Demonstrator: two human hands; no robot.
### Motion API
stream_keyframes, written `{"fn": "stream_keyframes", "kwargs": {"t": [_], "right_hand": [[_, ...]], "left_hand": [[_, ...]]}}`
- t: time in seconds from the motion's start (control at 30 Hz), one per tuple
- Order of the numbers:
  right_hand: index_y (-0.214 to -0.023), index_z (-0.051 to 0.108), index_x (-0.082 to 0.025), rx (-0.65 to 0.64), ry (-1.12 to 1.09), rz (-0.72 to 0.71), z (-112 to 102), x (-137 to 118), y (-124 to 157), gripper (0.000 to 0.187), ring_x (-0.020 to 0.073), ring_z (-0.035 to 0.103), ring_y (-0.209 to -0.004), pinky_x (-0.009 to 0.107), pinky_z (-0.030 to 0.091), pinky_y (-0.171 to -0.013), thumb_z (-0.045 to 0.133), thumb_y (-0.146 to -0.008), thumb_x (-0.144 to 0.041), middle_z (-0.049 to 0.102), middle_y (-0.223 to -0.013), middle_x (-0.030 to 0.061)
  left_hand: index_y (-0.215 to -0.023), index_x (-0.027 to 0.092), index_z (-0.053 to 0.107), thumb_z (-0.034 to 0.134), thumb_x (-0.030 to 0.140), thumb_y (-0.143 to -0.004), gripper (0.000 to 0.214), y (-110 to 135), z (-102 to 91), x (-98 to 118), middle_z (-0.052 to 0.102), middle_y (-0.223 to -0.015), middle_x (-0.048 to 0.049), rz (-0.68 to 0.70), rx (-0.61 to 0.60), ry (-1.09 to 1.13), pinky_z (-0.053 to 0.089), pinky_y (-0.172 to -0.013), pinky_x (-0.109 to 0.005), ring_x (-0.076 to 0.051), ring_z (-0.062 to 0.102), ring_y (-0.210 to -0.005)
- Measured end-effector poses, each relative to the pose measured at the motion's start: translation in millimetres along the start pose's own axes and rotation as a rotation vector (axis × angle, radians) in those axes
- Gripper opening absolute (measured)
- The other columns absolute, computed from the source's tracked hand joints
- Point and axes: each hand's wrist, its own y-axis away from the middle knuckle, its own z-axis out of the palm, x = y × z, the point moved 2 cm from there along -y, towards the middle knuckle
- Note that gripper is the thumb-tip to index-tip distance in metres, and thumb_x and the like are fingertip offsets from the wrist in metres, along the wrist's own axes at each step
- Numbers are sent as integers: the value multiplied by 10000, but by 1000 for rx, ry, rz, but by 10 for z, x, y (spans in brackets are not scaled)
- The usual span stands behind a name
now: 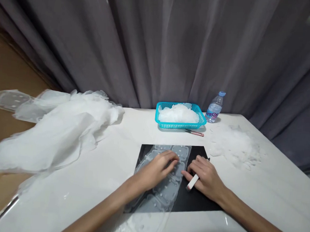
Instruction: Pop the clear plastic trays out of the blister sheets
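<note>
A translucent white sheet [166, 193] with rounded, dotted outlines lies lengthwise across a black mat [191, 202], its near end hanging over the mat's front edge. My left hand [158, 167] rests on this sheet with its fingers bent and its thumb apart from them. Just right of the sheet, my right hand [205, 177] is closed around a slim white-handled tool [193, 182]. A dark tip shows beyond the fingers at the far side; the rest of the tool is hidden in my palm. My right thumb reaches to the sheet's edge.
A big heap of sheer white sheets [56, 134] covers the table's left. At the back stand a turquoise basket [180, 125] of white pieces and a water bottle [214, 107]. Pink-handled thread snips [196, 133] lie before the basket. White scraps [237, 143] spread at right.
</note>
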Motion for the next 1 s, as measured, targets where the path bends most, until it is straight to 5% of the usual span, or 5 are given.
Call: {"fn": "stream_keyframes", "kwargs": {"t": [0.1, 0.27, 0.53, 0.83, 1.0], "right_hand": [[-791, 615, -193, -74, -114, -77, -22, -113, 31, 328, 188, 539, -707, 336, 393, -651, 653, -1014, -431, 617, -720, 22], [-1221, 654, -233, -358, -261, -232, 36, -449, 112, 328, 197, 647, -998, 306, 489, -788, 646, -1015, -489, 670, -1132, 63], [-993, 626, -131, -263, -101, -373, 206, -613, 130, 224, 206, 627, -852, 323, 487, -730, 473, -1107, -249, 697, -953, 78], [-1017, 579, -211, -606, -607, 148, -212, -324, 43, 216, 165, 629, -911, 278, 488, -848, 476, -1112, -375, 659, -1014, 34], [-975, 653, -200, -889, -715, 107, -454, -175, 34, 212, 185, 650, -903, 291, 484, -849, 570, -1063, -375, 696, -948, 39]], "left_hand": [[-1285, 260, 675, 538, 408, -1068, 296, 171, -223, -236, 707, -1340, -81, 103, 11, -160, 457, -1140, -448, -269, 626, -1282], [-1494, 303, 557, 644, 533, -1001, 552, 371, -333, -500, 552, -1584, -84, 132, -55, -280, 407, -1206, -503, -306, 511, -1449], [-1593, 289, 461, 619, 594, -996, 688, 345, -260, -485, 455, -1662, -93, 172, -60, -353, 364, -1248, -517, -324, 447, -1514], [-1703, 274, 167, 545, 724, -973, 938, 482, -15, -282, 249, -1755, -109, 150, -138, -412, 283, -1291, -556, -373, 263, -1604], [-1412, 295, 615, 416, 455, -1122, 386, 459, 1, -175, 590, -1480, -88, 132, -57, -364, 450, -1162, -496, -294, 554, -1391]]}}
